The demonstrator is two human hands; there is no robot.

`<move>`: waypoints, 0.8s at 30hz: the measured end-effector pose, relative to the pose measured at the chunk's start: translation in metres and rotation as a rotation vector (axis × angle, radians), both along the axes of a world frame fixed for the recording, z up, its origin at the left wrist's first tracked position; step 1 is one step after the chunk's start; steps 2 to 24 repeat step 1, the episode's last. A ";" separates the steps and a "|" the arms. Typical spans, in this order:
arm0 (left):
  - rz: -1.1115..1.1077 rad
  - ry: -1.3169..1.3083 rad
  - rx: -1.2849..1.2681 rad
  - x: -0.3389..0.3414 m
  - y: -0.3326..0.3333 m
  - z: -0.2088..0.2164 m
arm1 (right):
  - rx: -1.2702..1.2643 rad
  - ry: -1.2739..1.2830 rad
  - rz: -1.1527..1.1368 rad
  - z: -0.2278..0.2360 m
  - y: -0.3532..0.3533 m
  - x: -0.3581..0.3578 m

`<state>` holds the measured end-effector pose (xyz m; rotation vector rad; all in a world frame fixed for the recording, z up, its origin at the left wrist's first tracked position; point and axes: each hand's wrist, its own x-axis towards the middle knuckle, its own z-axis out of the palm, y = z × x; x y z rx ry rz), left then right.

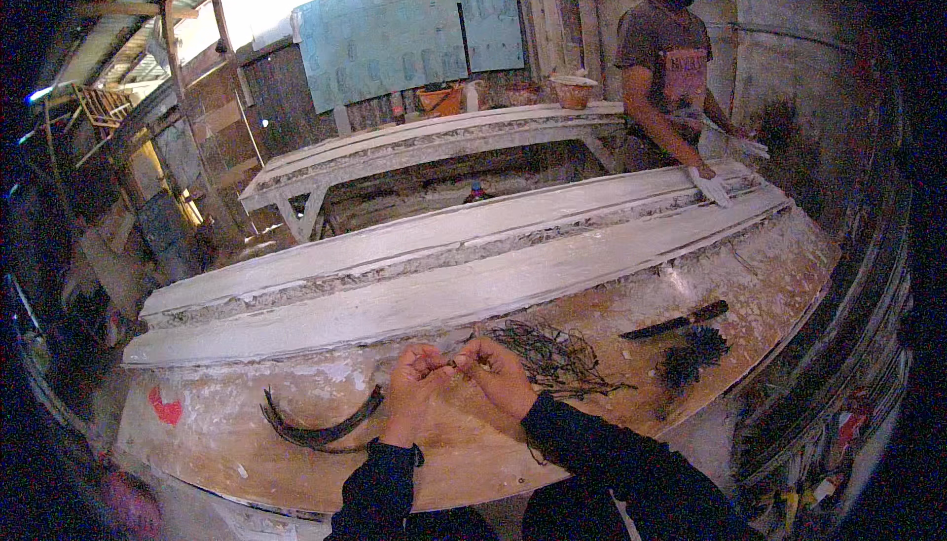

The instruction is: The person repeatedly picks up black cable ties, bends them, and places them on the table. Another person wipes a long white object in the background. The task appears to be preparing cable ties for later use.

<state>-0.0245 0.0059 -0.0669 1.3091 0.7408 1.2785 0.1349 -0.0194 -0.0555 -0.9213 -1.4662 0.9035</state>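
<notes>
Rough plaster-caked planks filled the dim workshop, and the person stood at a plywood worktable (296, 442) smeared white. Between both hands a thin dark strand (455, 361) was pinched, the left hand (414, 375) and right hand (498, 371) held close together just above the board, fingertips clamped on it. Just beyond the right hand lay a loose tangle of dark fibres (552, 354), seemingly not yet worked; a smaller dark clump (693, 354) and a dark-handled knife (676, 321) lay farther right. Left of the hands sat a few curved dark strips (321, 428). Long white moulded slabs (444, 275) ran behind, where a co-worker (666, 58) pressed a gloved hand (708, 184) on one.
</notes>
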 end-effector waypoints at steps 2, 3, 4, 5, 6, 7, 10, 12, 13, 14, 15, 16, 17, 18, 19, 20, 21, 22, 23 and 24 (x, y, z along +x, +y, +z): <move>0.005 0.023 0.014 0.000 0.002 -0.004 | -0.041 0.051 0.042 -0.004 0.004 -0.001; 0.005 0.023 0.014 0.000 0.002 -0.004 | -0.041 0.051 0.042 -0.004 0.004 -0.001; 0.005 0.023 0.014 0.000 0.002 -0.004 | -0.041 0.051 0.042 -0.004 0.004 -0.001; 0.005 0.023 0.014 0.000 0.002 -0.004 | -0.041 0.051 0.042 -0.004 0.004 -0.001; 0.005 0.023 0.014 0.000 0.002 -0.004 | -0.041 0.051 0.042 -0.004 0.004 -0.001; 0.005 0.023 0.014 0.000 0.002 -0.004 | -0.041 0.051 0.042 -0.004 0.004 -0.001; 0.005 0.023 0.014 0.000 0.002 -0.004 | -0.041 0.051 0.042 -0.004 0.004 -0.001; 0.005 0.023 0.014 0.000 0.002 -0.004 | -0.041 0.051 0.042 -0.004 0.004 -0.001; 0.005 0.023 0.014 0.000 0.002 -0.004 | -0.041 0.051 0.042 -0.004 0.004 -0.001; 0.005 0.023 0.014 0.000 0.002 -0.004 | -0.041 0.051 0.042 -0.004 0.004 -0.001; 0.005 0.023 0.014 0.000 0.002 -0.004 | -0.041 0.051 0.042 -0.004 0.004 -0.001; 0.005 0.023 0.014 0.000 0.002 -0.004 | -0.041 0.051 0.042 -0.004 0.004 -0.001; 0.005 0.023 0.014 0.000 0.002 -0.004 | -0.041 0.051 0.042 -0.004 0.004 -0.001; 0.005 0.023 0.014 0.000 0.002 -0.004 | -0.041 0.051 0.042 -0.004 0.004 -0.001; 0.005 0.023 0.014 0.000 0.002 -0.004 | -0.041 0.051 0.042 -0.004 0.004 -0.001; 0.005 0.023 0.014 0.000 0.002 -0.004 | -0.041 0.051 0.042 -0.004 0.004 -0.001; 0.005 0.023 0.014 0.000 0.002 -0.004 | -0.041 0.051 0.042 -0.004 0.004 -0.001; 0.005 0.023 0.014 0.000 0.002 -0.004 | -0.041 0.051 0.042 -0.004 0.004 -0.001; 0.005 0.023 0.014 0.000 0.002 -0.004 | -0.041 0.051 0.042 -0.004 0.004 -0.001; 0.005 0.023 0.014 0.000 0.002 -0.004 | -0.041 0.051 0.042 -0.004 0.004 -0.001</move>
